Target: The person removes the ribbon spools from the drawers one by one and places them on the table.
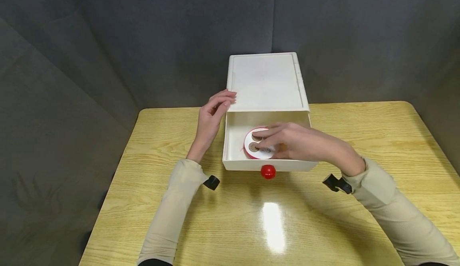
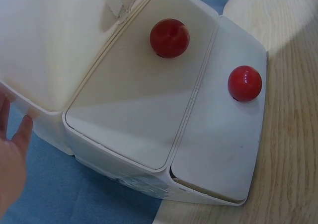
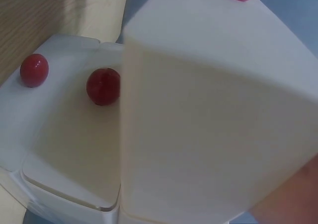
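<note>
White plastic cabinet [image 1: 266,82], left edge: left hand [image 1: 213,116] touches it, fingers loose, nothing grasped; probably steadying. Top drawer [image 1: 238,165] stands open, red knob [image 1: 268,172] in front; inside, a red-edged white disc [image 1: 253,152], around mid-drawer. Two lower drawers [image 2: 129,100] closed, contents hidden. Right hand [image 1: 296,142] reaches in from above, presumably the easiest access, fingers over disc; pinching or merely resting, can't tell.

Spool [image 1: 261,153] inside top drawer [image 1: 248,165]
</note>
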Demonstrator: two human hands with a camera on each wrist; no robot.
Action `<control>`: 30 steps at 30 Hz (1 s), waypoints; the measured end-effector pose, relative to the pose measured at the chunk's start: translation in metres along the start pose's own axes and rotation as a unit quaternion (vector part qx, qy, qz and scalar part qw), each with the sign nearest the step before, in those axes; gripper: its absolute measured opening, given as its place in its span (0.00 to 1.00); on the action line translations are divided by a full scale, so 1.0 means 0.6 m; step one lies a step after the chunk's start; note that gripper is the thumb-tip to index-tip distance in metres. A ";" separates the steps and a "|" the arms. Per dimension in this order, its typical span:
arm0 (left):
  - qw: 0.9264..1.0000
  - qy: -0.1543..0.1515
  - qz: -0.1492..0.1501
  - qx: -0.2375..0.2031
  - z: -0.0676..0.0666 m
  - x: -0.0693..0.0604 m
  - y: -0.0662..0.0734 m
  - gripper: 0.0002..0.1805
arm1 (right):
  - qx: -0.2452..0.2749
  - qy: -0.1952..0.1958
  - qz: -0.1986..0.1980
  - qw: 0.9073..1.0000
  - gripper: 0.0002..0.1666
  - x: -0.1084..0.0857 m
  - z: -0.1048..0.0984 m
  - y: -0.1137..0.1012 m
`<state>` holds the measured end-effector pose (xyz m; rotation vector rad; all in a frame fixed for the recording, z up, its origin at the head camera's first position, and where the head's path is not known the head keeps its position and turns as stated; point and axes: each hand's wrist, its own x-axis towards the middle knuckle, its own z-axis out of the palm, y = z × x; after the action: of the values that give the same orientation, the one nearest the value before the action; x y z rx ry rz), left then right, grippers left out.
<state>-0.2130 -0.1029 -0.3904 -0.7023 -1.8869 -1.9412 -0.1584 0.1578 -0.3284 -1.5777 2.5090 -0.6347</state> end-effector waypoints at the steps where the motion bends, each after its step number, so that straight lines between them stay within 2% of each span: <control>1: 1.000 0.000 0.000 0.001 0.000 0.000 -0.001 0.10 | 0.000 0.000 0.000 1.000 0.27 0.000 0.000 0.000; 6: 1.000 0.000 -0.002 0.006 -0.001 -0.001 -0.002 0.10 | 0.007 0.025 0.000 1.000 0.21 -0.001 0.003 0.000; 12: 1.000 0.001 -0.003 0.007 -0.002 -0.002 -0.002 0.11 | 0.023 0.092 0.006 0.995 0.17 -0.003 0.006 -0.001; 20: 1.000 0.001 -0.002 0.002 0.001 -0.002 -0.001 0.10 | 0.017 0.177 -0.017 0.984 0.13 -0.010 0.006 -0.002; 27: 1.000 0.001 -0.002 -0.002 0.002 -0.002 -0.003 0.10 | 0.000 0.241 -0.021 0.970 0.12 -0.029 -0.013 -0.015; 30: 1.000 0.001 -0.006 -0.003 0.002 -0.002 -0.003 0.10 | 0.000 0.268 -0.017 0.963 0.22 -0.039 -0.023 -0.019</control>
<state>-0.2127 -0.1015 -0.3924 -0.6928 -1.8895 -1.9538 -0.1427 0.1780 -0.3141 -1.6235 2.8386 -1.2100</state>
